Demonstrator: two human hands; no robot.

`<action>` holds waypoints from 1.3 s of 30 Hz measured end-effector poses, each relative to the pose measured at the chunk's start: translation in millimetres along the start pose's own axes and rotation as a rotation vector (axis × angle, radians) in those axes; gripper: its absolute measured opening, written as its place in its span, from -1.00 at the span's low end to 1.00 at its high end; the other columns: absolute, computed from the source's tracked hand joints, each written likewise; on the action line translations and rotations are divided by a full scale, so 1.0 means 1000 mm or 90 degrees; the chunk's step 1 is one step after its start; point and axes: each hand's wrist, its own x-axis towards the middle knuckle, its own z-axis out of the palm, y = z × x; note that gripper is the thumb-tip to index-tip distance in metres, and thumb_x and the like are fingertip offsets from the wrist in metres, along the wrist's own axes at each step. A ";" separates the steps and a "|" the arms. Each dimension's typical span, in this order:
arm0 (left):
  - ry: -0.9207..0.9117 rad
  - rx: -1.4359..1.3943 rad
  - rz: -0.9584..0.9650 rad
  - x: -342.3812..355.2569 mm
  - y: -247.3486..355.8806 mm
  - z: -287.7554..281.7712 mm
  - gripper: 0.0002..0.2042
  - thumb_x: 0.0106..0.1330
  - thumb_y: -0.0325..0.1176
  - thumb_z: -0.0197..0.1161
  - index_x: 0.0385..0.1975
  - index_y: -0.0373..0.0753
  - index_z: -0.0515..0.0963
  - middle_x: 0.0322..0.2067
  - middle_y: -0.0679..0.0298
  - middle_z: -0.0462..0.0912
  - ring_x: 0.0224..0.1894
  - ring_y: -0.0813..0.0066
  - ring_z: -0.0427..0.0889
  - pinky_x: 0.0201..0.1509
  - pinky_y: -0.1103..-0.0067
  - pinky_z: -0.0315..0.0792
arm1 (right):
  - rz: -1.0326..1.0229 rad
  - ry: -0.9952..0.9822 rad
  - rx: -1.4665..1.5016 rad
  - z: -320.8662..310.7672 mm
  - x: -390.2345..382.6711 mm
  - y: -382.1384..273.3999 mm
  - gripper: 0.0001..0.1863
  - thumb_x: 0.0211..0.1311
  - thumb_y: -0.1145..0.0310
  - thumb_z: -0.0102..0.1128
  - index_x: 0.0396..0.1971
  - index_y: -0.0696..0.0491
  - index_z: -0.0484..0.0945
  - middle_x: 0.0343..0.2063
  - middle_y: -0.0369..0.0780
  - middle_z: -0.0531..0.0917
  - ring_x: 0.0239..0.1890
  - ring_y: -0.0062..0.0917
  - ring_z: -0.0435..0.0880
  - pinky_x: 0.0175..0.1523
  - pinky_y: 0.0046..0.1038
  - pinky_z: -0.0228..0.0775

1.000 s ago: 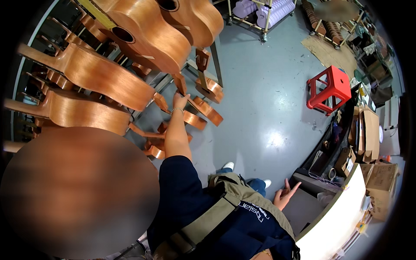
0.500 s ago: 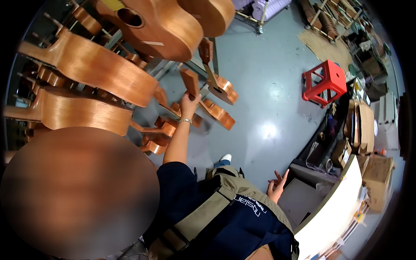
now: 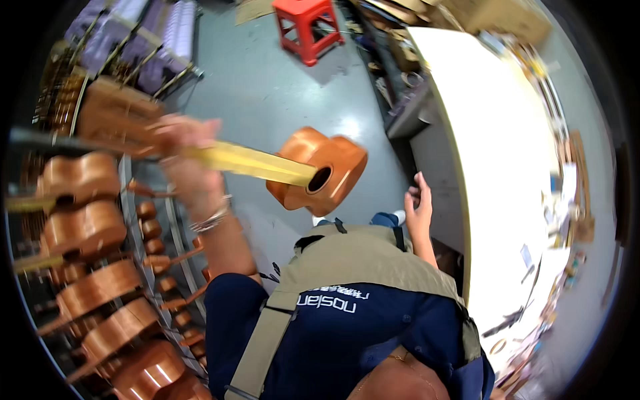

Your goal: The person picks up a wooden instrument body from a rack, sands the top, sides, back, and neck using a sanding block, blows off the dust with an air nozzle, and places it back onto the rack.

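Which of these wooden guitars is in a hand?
The brown wooden guitar out over the grey floor, its yellow-topped neck in the left hand; the other brown wooden guitars are at far left, unheld.

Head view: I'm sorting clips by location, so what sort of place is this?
Probably a guitar-making workshop: wooden guitars are packed in rows at left, the left hand holds another guitar with yellow covering along its neck, and a pale workbench strewn with small items stands at right.
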 end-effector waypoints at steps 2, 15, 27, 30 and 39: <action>-0.106 -0.106 0.002 0.014 0.022 0.043 -0.85 0.25 -0.33 0.18 -0.48 -0.11 0.34 -0.59 0.48 0.30 -0.59 0.64 0.29 -0.05 0.48 0.42 | 0.094 0.100 0.067 -0.043 0.013 0.017 -0.38 0.21 0.38 0.08 0.27 0.10 0.13 0.21 -0.11 0.25 0.12 -0.38 0.34 0.14 -0.44 0.25; -0.132 -0.298 -0.185 -0.017 -0.112 0.268 -0.75 0.29 -0.16 0.12 -0.43 -0.21 0.34 -0.57 0.39 0.36 -0.45 0.59 0.43 -0.04 0.48 0.47 | 0.282 0.372 0.854 -0.233 0.043 0.068 -0.29 0.24 -0.14 -0.06 0.22 0.07 0.16 0.16 -0.15 0.35 0.16 -0.38 0.37 0.20 -0.35 0.24; -0.344 -0.103 -0.343 -0.118 -0.293 0.395 -0.68 0.36 -0.11 0.01 -0.15 -0.26 0.29 -0.26 0.22 0.47 -0.11 0.27 0.47 0.12 0.32 0.36 | 0.146 0.671 0.844 -0.234 0.027 0.078 -0.34 0.36 -0.13 -0.37 0.22 0.10 0.16 0.14 -0.18 0.36 0.15 -0.46 0.35 0.23 -0.43 0.17; -0.384 -0.115 -0.400 -0.110 -0.308 0.405 -0.69 0.36 -0.10 0.01 -0.14 -0.24 0.30 -0.26 0.23 0.47 -0.09 0.30 0.46 0.11 0.34 0.37 | 0.106 0.708 0.798 -0.237 0.028 0.074 -0.34 0.39 -0.11 -0.49 0.25 0.09 0.10 0.17 -0.18 0.32 0.17 -0.47 0.33 0.25 -0.43 0.14; -0.491 -0.114 -0.457 -0.123 -0.312 0.435 -0.69 0.36 -0.06 0.00 -0.16 -0.18 0.28 -0.25 0.29 0.43 -0.06 0.36 0.42 0.07 0.37 0.35 | 0.102 0.789 0.799 -0.228 0.025 0.073 -0.26 0.32 -0.22 -0.59 0.26 0.07 0.06 0.18 -0.17 0.30 0.20 -0.42 0.31 0.24 -0.37 0.20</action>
